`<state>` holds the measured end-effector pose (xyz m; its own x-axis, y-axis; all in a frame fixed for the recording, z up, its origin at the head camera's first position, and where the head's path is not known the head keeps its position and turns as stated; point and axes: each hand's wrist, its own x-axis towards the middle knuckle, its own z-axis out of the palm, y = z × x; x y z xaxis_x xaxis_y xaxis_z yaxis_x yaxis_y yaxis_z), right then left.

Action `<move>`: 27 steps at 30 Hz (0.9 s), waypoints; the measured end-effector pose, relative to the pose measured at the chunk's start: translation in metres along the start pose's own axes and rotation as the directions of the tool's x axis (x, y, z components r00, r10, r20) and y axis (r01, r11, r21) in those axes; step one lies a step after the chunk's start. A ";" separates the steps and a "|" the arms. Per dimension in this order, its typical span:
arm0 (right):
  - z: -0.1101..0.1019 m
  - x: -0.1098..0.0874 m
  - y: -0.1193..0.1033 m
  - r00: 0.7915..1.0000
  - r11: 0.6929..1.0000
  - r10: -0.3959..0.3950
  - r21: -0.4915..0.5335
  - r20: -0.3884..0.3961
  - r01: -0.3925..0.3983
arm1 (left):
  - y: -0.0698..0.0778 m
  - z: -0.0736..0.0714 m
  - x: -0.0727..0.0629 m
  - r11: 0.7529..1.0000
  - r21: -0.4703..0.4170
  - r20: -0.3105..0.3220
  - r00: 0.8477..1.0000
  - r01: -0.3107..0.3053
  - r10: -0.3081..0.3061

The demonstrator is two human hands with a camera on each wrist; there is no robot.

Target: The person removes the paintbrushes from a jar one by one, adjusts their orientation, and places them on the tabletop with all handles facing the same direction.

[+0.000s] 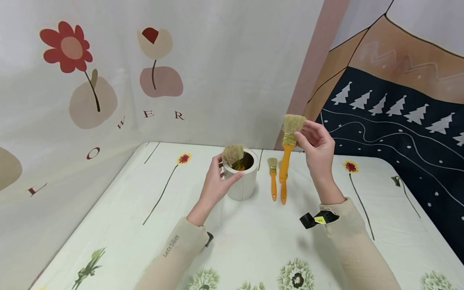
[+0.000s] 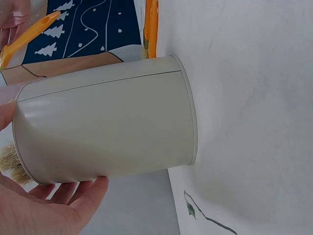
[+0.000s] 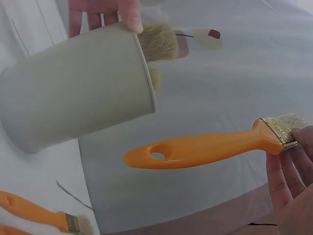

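My left hand (image 1: 214,180) grips a pale round container (image 1: 241,187) near its rim, thumb on one side and fingers on the other. Inside it stands a paintbrush (image 1: 233,154), bristles up above the rim; a second bristle tip (image 3: 155,78) peeks out beside it in the right wrist view. To the right, my right hand (image 1: 318,145) pinches another paintbrush (image 1: 286,151) at its metal band, bristles up and orange handle hanging down. In the right wrist view the holed handle end points toward the container, apart from it.
Two smaller orange-handled paintbrushes (image 1: 273,181) lie on the table right of the container, one partly behind the held brush. A flower-print cloth (image 1: 253,241) covers the table. Behind it hangs a printed curtain (image 1: 224,80).
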<state>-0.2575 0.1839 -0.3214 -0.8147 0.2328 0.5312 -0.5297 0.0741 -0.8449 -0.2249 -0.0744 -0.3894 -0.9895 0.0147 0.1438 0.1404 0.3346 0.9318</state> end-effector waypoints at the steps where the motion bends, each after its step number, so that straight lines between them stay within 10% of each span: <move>1: 0.000 0.000 0.001 1.000 1.000 0.006 -0.006 -0.003 -0.006 | 0.000 0.000 0.000 1.000 0.000 0.001 1.000 0.001 -0.001; 27: -0.013 0.004 0.037 0.986 0.984 0.157 -0.073 -0.053 -0.161 | 0.001 0.000 0.000 1.000 0.002 0.006 1.000 0.001 -0.001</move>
<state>-0.2767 0.2004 -0.3515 -0.8740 0.2928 0.3878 -0.3733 0.1065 -0.9216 -0.2251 -0.0747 -0.3886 -0.9899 0.0197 0.1407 0.1391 0.3366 0.9313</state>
